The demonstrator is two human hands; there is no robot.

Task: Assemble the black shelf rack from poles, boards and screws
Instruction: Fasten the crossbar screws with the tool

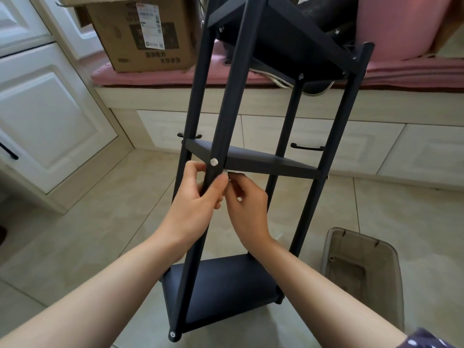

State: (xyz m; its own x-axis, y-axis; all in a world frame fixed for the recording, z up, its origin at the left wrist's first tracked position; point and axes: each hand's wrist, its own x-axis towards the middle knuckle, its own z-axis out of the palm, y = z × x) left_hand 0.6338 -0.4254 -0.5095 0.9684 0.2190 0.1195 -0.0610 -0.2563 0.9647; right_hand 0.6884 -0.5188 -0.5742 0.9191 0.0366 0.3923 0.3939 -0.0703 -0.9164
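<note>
Just below the screw [214,162], left grip [194,202] round pole [227,101].

Black shelf rack [253,167], tilted away from the viewer: four poles joined to three boards. A pale screw [214,161] sits in the near pole [226,116] at the middle board [263,163].

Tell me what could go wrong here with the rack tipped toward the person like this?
The rack leans, steadied only by the left hand gripping the near pole; a slip could drop it toward the plastic bin. The right hand works under the middle board, where fingers could get pinched.
</note>
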